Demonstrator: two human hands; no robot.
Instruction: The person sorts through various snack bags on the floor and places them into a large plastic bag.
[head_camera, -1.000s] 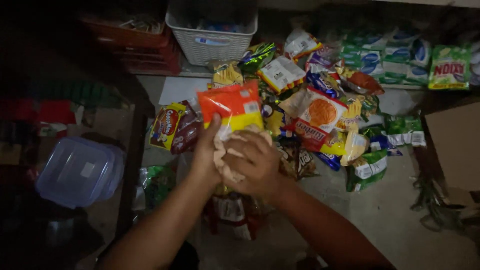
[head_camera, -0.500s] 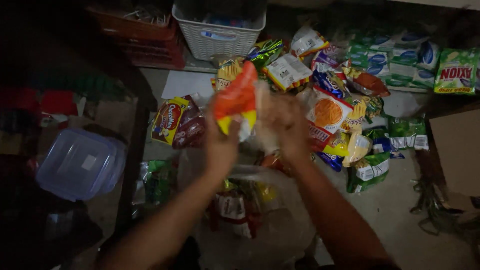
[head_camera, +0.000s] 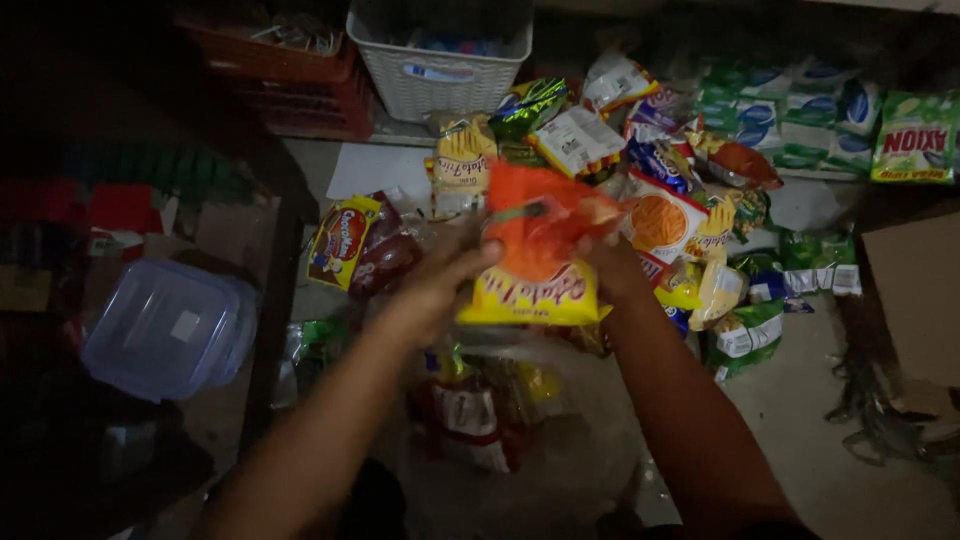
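An orange and yellow snack packet (head_camera: 535, 255) is held up between both hands over a clear plastic bag (head_camera: 520, 430) that holds several packets. My left hand (head_camera: 435, 285) grips the packet's left edge. My right hand (head_camera: 610, 265) holds its right side, partly hidden behind the packet. Beyond them lies a heap of snack packets (head_camera: 660, 190) on the floor.
A white plastic basket (head_camera: 440, 70) stands at the back, with a red crate (head_camera: 280, 70) to its left. A clear lidded box (head_camera: 170, 325) sits at the left. Green detergent sachets (head_camera: 915, 140) lie at the far right, next to a cardboard box (head_camera: 915, 290).
Both hands have lowered the orange packet from the pile toward the plastic bag, and it now hangs upside down, yellow end at the bottom.
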